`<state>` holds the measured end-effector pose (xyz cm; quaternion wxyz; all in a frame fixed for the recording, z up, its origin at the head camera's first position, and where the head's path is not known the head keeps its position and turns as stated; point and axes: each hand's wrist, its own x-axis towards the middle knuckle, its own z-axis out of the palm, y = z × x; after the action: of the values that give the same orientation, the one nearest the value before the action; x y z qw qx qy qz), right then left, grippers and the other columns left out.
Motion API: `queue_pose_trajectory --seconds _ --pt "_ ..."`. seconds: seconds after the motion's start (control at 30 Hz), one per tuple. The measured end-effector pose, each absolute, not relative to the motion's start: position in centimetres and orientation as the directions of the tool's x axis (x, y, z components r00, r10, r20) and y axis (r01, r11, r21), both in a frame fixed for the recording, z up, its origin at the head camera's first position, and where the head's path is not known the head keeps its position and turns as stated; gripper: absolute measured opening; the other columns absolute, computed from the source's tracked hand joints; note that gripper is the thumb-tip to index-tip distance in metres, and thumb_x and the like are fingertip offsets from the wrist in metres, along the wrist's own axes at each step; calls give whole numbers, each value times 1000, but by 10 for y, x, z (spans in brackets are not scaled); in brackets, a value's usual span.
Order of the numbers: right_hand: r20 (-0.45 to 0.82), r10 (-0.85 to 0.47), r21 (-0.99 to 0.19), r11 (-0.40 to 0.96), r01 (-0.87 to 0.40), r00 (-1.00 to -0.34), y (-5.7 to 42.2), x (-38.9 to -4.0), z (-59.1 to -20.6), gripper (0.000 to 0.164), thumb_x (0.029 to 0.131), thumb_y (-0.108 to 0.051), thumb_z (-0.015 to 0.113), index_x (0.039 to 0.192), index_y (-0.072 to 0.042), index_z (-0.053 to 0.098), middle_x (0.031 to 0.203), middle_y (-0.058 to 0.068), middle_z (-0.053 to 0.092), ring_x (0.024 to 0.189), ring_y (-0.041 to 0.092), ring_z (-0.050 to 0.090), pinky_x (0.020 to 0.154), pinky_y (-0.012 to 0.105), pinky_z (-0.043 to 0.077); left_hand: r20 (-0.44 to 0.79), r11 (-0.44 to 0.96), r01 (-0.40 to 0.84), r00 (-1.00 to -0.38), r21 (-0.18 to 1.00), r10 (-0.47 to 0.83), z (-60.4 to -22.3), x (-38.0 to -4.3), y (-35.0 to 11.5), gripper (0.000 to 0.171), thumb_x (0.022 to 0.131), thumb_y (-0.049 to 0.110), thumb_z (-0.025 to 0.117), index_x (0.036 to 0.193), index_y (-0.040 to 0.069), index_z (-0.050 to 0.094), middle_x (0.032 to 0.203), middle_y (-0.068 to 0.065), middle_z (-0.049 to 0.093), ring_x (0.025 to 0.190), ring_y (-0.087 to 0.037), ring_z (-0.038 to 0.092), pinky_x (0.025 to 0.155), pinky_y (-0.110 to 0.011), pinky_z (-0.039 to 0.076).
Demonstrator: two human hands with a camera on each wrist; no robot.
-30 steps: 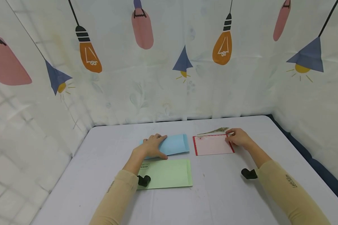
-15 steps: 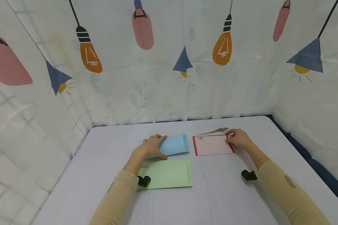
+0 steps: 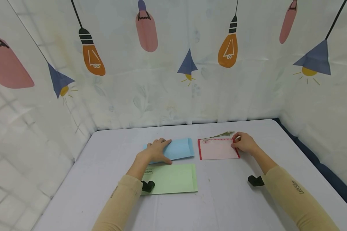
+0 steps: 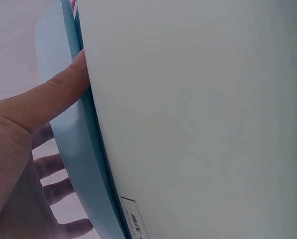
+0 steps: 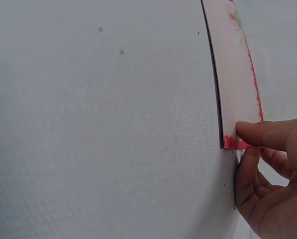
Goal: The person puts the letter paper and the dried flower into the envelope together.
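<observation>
My left hand (image 3: pixel 156 150) spreads over the left part of a light blue envelope (image 3: pixel 180 147). In the left wrist view its thumb touches the near edge of the blue envelope (image 4: pixel 71 129), and the other fingers reach the far edge. A green envelope (image 3: pixel 172 179) with a small printed box lies in front of it, partly under my left wrist. My right hand (image 3: pixel 244 142) pinches the right end of a pink card (image 3: pixel 218 149) with red edging. The right wrist view shows thumb and index finger at the card's red corner (image 5: pixel 233 142).
A dried grass sprig (image 3: pixel 224 134) lies along the card's far edge. Everything rests on a white-covered table (image 3: pixel 219 199). A printed curtain (image 3: pixel 162 96) hangs behind and at both sides. Black wrist mounts (image 3: pixel 255 180) sit on both sleeves.
The pink card has shifted very slightly left, and its far edge now meets the sprig's stem. The left hand and both envelopes stay in place.
</observation>
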<state>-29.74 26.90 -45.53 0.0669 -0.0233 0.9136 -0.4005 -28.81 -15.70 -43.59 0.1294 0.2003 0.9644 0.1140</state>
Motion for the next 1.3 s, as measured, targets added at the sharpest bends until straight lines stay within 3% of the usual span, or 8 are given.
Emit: queue_pose_trajectory --seconds 0.33,0.67,1.3 --pt "-138 -95 -772 634 47 -986 270 -300 -459 24 98 -9 68 114 5 57 95 13 63 78 21 56 64 31 48 -206 894 359 -885 270 417 -437 -288 -158 105 80 52 86 163 17 33 157 -14 38 143 -38 35 108 -64 30" --pt "-157 -78 -833 547 89 -985 268 -294 -454 37 100 -13 67 129 10 60 109 16 70 87 21 61 72 31 50 -202 891 363 -884 274 422 -438 -290 -159 105 79 53 87 162 16 33 156 -14 38 143 -38 35 107 -65 31" --pt "-147 -111 -926 364 97 -983 281 -292 -456 45 104 -18 64 138 10 51 129 22 57 99 16 63 86 23 55 -204 889 359 -883 285 422 -437 -289 -159 106 79 53 87 162 16 33 156 -14 38 143 -38 35 108 -65 31"
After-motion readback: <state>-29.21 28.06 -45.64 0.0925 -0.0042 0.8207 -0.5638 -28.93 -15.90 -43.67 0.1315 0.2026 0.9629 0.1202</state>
